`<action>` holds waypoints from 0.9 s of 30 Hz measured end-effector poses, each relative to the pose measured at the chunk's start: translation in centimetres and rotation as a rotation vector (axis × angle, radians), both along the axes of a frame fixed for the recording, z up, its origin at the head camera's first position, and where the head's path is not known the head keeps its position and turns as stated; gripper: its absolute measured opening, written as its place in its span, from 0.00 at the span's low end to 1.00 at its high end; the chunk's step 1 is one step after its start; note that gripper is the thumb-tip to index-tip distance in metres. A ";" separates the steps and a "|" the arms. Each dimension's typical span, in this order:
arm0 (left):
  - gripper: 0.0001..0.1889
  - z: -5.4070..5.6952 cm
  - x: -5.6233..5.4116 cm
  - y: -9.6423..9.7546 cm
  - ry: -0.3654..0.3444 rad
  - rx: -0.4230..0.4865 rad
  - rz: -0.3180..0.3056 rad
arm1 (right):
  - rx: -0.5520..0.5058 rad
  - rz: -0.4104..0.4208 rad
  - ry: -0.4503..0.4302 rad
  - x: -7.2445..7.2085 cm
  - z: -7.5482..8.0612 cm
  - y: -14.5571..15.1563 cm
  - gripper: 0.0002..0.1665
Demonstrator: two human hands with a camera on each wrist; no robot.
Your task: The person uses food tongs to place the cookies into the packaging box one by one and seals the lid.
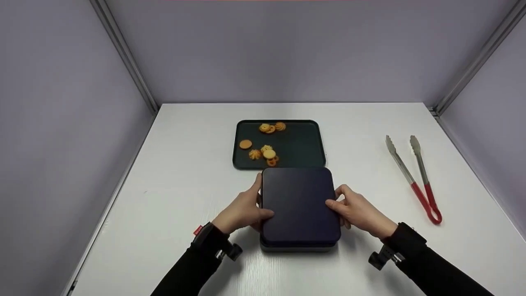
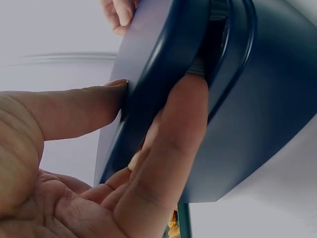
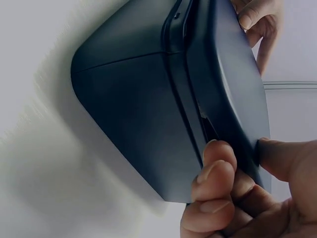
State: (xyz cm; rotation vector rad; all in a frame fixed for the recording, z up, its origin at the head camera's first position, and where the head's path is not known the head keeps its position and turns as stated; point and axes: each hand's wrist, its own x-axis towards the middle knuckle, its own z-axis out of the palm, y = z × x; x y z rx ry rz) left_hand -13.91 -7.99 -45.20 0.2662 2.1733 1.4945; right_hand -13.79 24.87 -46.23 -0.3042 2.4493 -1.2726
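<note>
A dark blue tin box (image 3: 129,109) stands on the white table with its flat lid (image 1: 302,201) over the top. Both wrist views show a gap between the lid's rim and the box body at the sides. My left hand (image 1: 245,209) grips the lid's left edge, thumb on top and fingers under the rim. On the opposite edge my right hand (image 1: 356,209) pinches the lid between its thumb above and curled fingers below. The lid hides the inside of the box in the head view.
Just beyond the box lies a dark green tray (image 1: 302,144) with several cookies, among them a round cookie (image 1: 245,144), on its left half. Metal tongs (image 1: 420,176) with red handles rest spread on the right of the table. Grey panels enclose the back and sides.
</note>
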 end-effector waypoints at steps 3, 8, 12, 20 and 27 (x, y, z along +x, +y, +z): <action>0.61 -0.1 -0.1 -0.1 -0.005 -0.008 0.000 | -0.003 -0.007 -0.012 0.0 -0.1 0.0 0.22; 0.61 -0.2 -0.2 0.0 0.019 -0.063 0.001 | -0.014 -0.016 -0.035 -0.1 -0.3 -0.1 0.22; 0.61 -0.3 -0.2 0.3 0.058 -0.156 0.004 | -0.012 -0.025 -0.040 -0.1 -0.4 -0.2 0.21; 0.59 -0.8 -0.2 0.5 0.194 -0.326 0.017 | 0.039 -0.022 -0.017 -0.2 -0.5 -0.4 0.21; 0.59 -1.1 -0.5 0.3 0.183 -0.329 0.008 | 0.093 -0.015 0.025 -0.3 -0.8 -0.6 0.19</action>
